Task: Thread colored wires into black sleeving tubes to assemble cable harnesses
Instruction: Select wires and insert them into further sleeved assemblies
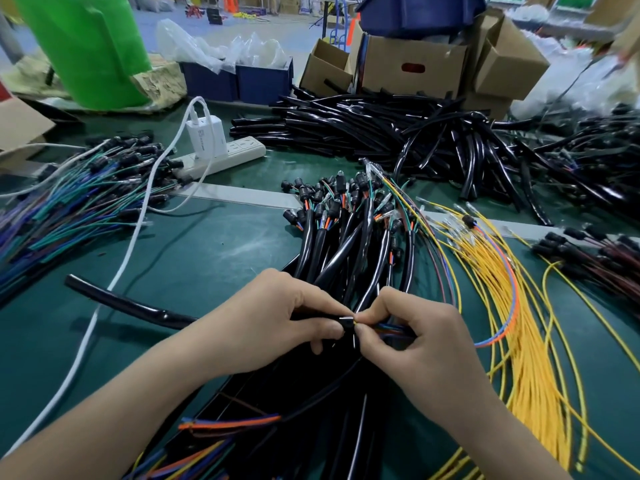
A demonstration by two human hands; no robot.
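Note:
My left hand (273, 320) grips the right end of a black sleeving tube (131, 304) that stretches left across the green mat. My right hand (412, 336) pinches a bundle of coloured wires (391, 329), orange, blue and yellow, right at the tube's mouth. The two hands meet fingertip to fingertip there. The wires loop out to the right in an orange and blue arc (512, 306). Below both hands lies a pile of sleeved harnesses (346, 237) with black connectors at the far ends.
Loose yellow wires (526, 358) fan out on the right. A heap of empty black tubes (381, 126) lies at the back. Blue-green wire bundles (69, 209) cover the left. A white power strip (221, 157) with charger and cable crosses the mat. Cardboard boxes (415, 67) stand behind.

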